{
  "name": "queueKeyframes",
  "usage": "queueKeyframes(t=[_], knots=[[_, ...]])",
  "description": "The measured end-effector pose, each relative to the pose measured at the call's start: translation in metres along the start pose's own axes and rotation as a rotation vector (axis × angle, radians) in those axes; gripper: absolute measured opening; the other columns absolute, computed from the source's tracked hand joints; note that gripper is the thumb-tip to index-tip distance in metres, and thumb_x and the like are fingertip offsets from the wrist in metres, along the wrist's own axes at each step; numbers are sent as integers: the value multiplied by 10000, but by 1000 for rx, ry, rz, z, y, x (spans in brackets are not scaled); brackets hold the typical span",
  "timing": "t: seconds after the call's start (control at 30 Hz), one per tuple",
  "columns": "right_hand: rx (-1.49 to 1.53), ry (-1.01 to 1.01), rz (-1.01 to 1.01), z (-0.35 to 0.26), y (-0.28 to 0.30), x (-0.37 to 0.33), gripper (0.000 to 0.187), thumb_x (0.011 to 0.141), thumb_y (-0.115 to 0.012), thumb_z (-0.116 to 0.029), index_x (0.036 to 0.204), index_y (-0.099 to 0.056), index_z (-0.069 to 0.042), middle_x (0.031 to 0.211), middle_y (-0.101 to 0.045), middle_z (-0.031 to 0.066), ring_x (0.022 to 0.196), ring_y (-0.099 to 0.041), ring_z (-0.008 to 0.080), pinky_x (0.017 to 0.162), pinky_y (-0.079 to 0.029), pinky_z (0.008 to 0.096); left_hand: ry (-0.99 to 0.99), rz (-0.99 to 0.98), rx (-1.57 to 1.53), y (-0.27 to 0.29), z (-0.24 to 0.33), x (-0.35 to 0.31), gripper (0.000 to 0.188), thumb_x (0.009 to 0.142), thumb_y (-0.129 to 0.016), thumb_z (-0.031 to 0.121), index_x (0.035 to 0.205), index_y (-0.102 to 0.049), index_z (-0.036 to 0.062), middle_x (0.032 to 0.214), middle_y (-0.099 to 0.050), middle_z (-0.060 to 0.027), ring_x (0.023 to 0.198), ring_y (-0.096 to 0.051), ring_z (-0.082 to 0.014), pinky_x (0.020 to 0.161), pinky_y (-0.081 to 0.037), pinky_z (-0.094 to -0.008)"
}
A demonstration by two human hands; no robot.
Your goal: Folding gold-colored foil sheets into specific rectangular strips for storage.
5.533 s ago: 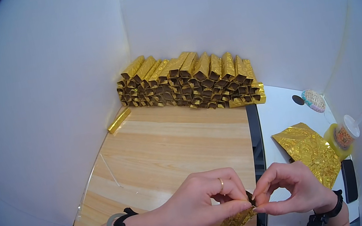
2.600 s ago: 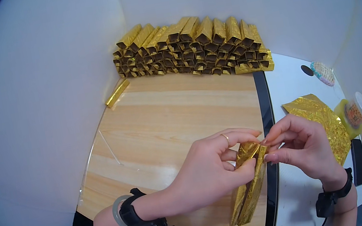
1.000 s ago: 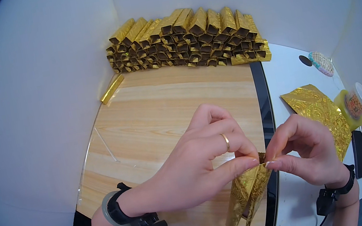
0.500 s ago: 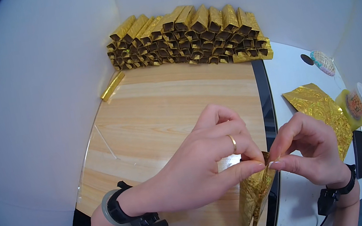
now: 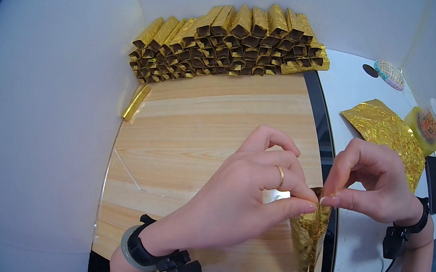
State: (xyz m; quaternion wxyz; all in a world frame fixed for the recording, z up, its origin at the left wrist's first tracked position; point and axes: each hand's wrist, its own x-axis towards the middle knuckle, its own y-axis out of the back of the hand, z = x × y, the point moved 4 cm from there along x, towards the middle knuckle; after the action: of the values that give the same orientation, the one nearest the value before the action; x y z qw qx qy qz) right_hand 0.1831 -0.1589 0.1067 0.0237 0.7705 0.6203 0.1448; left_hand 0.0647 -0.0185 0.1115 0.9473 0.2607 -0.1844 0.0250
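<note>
A folded piece of gold embossed paper (image 5: 307, 237) hangs at the lower middle right, over the dark edge strip of the table. Its top edge is pinched between thumb and fingers of my left hand (image 5: 262, 186), which wears a ring. Close beside it, my right hand (image 5: 366, 180) pinches the same edge, with its thumb and forefinger tips pressed together. The fingertips of both hands nearly touch. Much of the upper part of the paper is hidden behind my fingers.
A stack of gold paper tubes (image 5: 230, 40) stands along the back. One thin gold strip (image 5: 136, 102) lies at the left edge of the wood-grain board (image 5: 197, 116). To the right are gold sheets (image 5: 386, 129), a plastic cup (image 5: 433, 119) and a patterned oval item (image 5: 389, 75).
The gold paper has shifted slightly to the right and turned a little more upright. Both hands keep their pinch at the top edge, with the left fingertips slightly lower.
</note>
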Motion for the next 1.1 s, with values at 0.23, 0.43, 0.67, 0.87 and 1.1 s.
queueKeyframes(t=[0.23,0.43,0.67,0.87,1.1], knots=[[18,-24,70,5,0,1,107,849,-661,1,923,-583,-4,894,-628,59,873,-648,123,727,-545,236,3,34,47,0,-1,2,73,788,-734,87,808,-663,84,849,-589,14,1012,-486,-219,892,-405,-338],[-138,233,443,3,24,8,113,885,-607,-14,992,-573,-17,957,-487,34,821,-490,69,707,-424,206,153,529,-82,20,-28,-4,46,872,-636,75,871,-607,40,907,-575,-41,982,-494,-189,904,-387,-297],[-682,446,565,-4,33,-4,326,819,-703,-206,1092,-644,-39,775,-451,16,695,-407,111,574,-336,215,-28,798,-258,30,-25,-12,58,918,-602,65,920,-573,14,945,-518,-31,893,-479,-108,834,-388,-256],[-668,492,583,-4,27,-1,430,715,-781,-107,1124,-661,-57,849,-565,36,733,-466,113,557,-365,225,-98,824,-384,25,-20,-13,42,923,-591,47,924,-556,24,938,-498,-20,832,-447,-82,764,-373,-221],[-342,546,566,-3,36,-6,272,744,-712,24,1013,-685,-10,868,-620,51,766,-492,114,622,-387,227,-106,816,-393,21,-23,-11,35,915,-589,31,916,-554,31,921,-489,-16,825,-438,-79,750,-361,-214]])
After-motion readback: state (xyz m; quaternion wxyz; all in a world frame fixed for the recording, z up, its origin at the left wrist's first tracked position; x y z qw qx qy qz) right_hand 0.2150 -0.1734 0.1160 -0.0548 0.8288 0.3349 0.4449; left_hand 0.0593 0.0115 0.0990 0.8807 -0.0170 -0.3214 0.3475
